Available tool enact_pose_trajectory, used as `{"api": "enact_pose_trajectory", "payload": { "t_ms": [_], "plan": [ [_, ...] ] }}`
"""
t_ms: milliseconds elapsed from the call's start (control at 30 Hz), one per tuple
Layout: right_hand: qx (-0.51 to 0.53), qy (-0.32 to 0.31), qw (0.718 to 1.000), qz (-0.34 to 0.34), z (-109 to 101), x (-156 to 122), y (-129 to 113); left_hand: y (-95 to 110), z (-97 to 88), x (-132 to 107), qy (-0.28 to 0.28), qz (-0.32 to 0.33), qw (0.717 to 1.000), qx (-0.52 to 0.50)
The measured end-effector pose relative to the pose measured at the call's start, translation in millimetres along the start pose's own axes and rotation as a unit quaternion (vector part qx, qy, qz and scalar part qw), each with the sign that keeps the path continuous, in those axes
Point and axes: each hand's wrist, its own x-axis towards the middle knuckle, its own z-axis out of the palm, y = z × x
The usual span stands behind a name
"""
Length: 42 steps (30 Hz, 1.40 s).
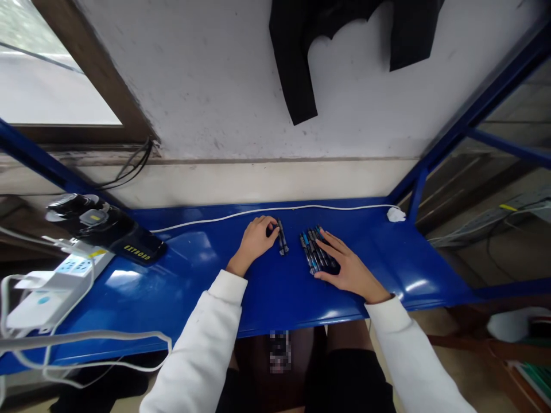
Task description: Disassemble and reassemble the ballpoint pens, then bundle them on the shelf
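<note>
My left hand [257, 240] is curled, thumb and forefinger pinched together at a dark pen. That pen lies in a small group of dark pens [282, 241] on the blue tabletop [275, 292]. To the right, several black pens with blue parts [310, 252] lie side by side in a row. My right hand [348, 267] rests against the right side of this row, its fingers and thumb apart, touching the pens near their far and near ends. Part of the row is hidden under that hand.
A black bottle [116, 232] leans at the left beside a white power strip [64, 281] with loose white cables. A white cord [241, 213] runs along the back to a small white lump [396, 214]. Blue metal posts [416, 195] frame the table, and a wall stands behind.
</note>
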Motion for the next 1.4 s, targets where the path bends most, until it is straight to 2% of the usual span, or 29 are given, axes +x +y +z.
{"api": "enact_pose_trajectory", "payload": {
  "t_ms": [267,633,733,833,900,1000,1100,1200,1267,1333,1400],
  "plan": [
    [-0.005,-0.049,0.998,-0.035,-2,1,-1,-2,-0.3,1,-0.003,-0.004,1.000,-0.013],
    [-0.025,-0.002,0.999,-0.023,1,13,0,2,-0.3,1,0.006,-0.019,1.000,0.004],
    [-0.006,0.031,0.999,-0.010,-3,34,-2,2,-0.1,1,0.008,-0.034,0.999,0.013],
    [0.067,0.068,0.995,0.010,-3,71,1,3,-1.6,2,0.011,-0.057,0.998,0.022],
    [0.109,0.097,0.989,0.028,2,99,8,4,-3.2,2,0.007,-0.074,0.997,0.023],
    [0.116,0.128,0.984,0.052,14,130,24,6,-4.7,2,-0.003,-0.091,0.995,0.031],
    [0.102,0.175,0.977,0.063,26,140,37,5,-4.2,1,-0.002,-0.099,0.994,0.033],
    [0.103,0.208,0.970,0.071,29,134,41,0,-2.9,2,0.010,-0.106,0.994,0.017],
    [0.123,0.220,0.965,0.079,28,128,37,-1,-2.8,4,0.035,-0.103,0.994,-0.023],
    [0.143,0.226,0.960,0.087,27,124,31,1,-3.8,6,0.077,-0.104,0.982,-0.137],
    [0.169,0.227,0.955,0.094,26,123,24,7,-6.1,8,0.108,-0.119,0.936,-0.314]
  ]
}}
